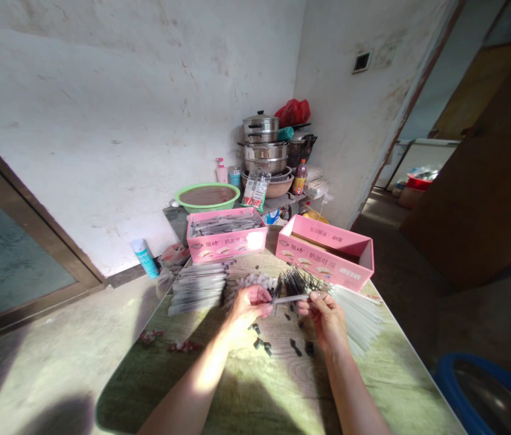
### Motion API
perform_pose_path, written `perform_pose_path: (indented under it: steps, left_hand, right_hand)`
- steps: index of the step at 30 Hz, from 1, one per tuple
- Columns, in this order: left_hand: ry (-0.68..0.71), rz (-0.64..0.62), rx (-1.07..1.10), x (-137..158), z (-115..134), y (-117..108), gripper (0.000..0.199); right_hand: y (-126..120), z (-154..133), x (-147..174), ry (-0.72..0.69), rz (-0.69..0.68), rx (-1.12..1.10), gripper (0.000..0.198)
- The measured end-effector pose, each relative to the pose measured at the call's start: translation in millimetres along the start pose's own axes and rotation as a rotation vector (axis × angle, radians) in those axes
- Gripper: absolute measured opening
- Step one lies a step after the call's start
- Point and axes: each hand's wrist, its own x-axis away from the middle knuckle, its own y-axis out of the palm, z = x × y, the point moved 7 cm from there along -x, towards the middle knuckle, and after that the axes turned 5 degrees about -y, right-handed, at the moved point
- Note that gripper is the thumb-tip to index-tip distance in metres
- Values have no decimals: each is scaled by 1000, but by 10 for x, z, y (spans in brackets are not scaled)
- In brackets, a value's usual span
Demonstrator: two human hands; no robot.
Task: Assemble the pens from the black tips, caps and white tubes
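Note:
Between my two hands I hold a thin, translucent plastic tube (290,298) level above the table. My left hand (251,303) pinches its left end, where something dark shows. Around the right end, the fingers of my right hand (325,311) are closed. Just beyond the hands lies a bunch of thin black sticks (298,279), with a heap of short whitish pieces (255,280) to its left. Small black caps (262,344) are scattered on the wood-patterned table (277,393) below my hands. Clear tubes (358,317) lie fanned out by my right hand.
Finished-looking tubes (201,289) lie stacked at left. One pink box (228,246) holds many tubes; another pink box (328,257) stands at right. Behind are a green basin (207,204) and stacked steel pots (264,156). A blue tub (452,377) stands at lower right.

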Motion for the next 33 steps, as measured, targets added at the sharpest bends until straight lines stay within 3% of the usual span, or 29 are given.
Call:
perform_pose_path:
  steps: [8, 16, 22, 28, 33]
  left_hand:
    - [30, 31, -46, 22, 78, 6, 52]
    - [-127, -2, -185, 33, -55, -21, 61]
    - [-118, 6, -134, 38, -47, -7, 52]
    - [-116, 32, -64, 44, 14, 25, 60]
    - [-112, 38, -168, 50, -12, -2, 57]
  right_hand:
    - [-17, 12, -8, 6, 3, -24, 45]
    - [-19, -6, -4, -5, 11, -23, 45]
    - [7, -10, 12, -8, 5, 2, 45]
    - [-12, 0, -3, -6, 4, 7, 47]
    - [-15, -4, -5, -8, 4, -2, 46]
